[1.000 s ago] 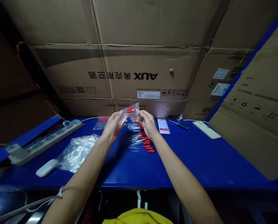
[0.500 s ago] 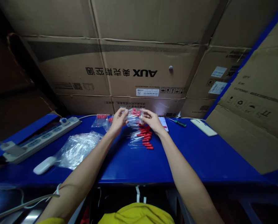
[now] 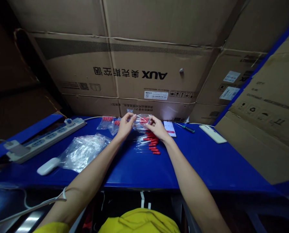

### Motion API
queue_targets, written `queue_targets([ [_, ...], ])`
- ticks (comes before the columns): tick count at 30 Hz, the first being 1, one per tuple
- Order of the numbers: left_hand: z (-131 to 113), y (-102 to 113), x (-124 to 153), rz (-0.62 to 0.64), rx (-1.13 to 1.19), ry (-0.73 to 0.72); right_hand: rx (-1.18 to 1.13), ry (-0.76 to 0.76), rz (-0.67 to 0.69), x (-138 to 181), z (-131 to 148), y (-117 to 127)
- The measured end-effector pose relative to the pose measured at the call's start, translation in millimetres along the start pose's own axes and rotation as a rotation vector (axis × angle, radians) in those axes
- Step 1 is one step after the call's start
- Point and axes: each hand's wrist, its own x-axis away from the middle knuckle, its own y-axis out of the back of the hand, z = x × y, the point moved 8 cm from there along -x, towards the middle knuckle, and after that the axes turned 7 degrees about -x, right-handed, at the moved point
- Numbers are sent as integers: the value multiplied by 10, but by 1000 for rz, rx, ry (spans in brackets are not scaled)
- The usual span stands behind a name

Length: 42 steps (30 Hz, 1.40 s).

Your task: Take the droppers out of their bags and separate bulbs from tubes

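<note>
A clear plastic bag [image 3: 143, 118] with red-bulbed droppers inside is stretched between my hands above the table. My left hand [image 3: 126, 125] pinches its left edge between thumb and fingers. On the other edge, my right hand [image 3: 157, 127] has its fingers closed. Just below the bag lies a pile of droppers [image 3: 154, 145] with red rubber bulbs to the right and clear thin tubes to the left. Two filled bags rest left of my left hand: one bag of droppers [image 3: 107, 121] and another bag [image 3: 114, 125] partly behind the hand.
A heap of clear bags [image 3: 82, 152] lies at left beside a white mouse-shaped object [image 3: 48, 166] and a power strip [image 3: 48, 139]. To the right are a lit phone [image 3: 170, 129], a green-handled screwdriver [image 3: 187, 128] and a pale phone-like slab [image 3: 212, 133]. Cardboard [image 3: 134, 55] walls the back.
The view has shifted slightly. Both hands still hold the bag near the same place, and its upper edge now lies flatter between them.
</note>
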Motion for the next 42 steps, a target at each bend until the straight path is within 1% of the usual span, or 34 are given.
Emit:
queue_targets([
  [4,65,-13,-9,25,-17,36,-71,-13,8,-6,-93,-25],
  [6,96,-1,-20,13,-11,50,-91,-27,7,-10,-132,-34],
  [9,101,30,-40,-10,-32,33,-108,-23,18,-17,-142,-56],
  [14,48,51,-53,-3,-94,-20,-30,-13,28,-24,-152,-53],
  [17,49,117,-45,-78,-120,3,46,-5,19,-22,-168,-39],
  [20,35,183,-39,-144,-161,-2,154,36,43,10,-120,-74],
  [21,18,186,-41,-139,-187,-21,189,58,61,28,-87,-98],
  [23,-14,162,-50,-91,-232,-60,248,99,84,63,-20,-137],
  [25,-34,143,-58,-49,-252,-76,290,124,74,84,28,-140],
  [28,-68,177,-66,-75,-255,-80,332,149,41,80,56,-110],
  [33,-87,276,-53,-197,-174,-38,329,166,18,60,77,-84],
  [35,-118,284,-36,-220,-168,-56,309,168,20,69,101,-97],
  [38,-203,217,-18,-164,-252,-135,265,163,36,82,130,-122],
  [40,-221,182,-18,-125,-290,-155,251,170,34,81,143,-112],
  [42,-194,212,-31,-150,-282,-134,261,184,19,73,146,-78],
])
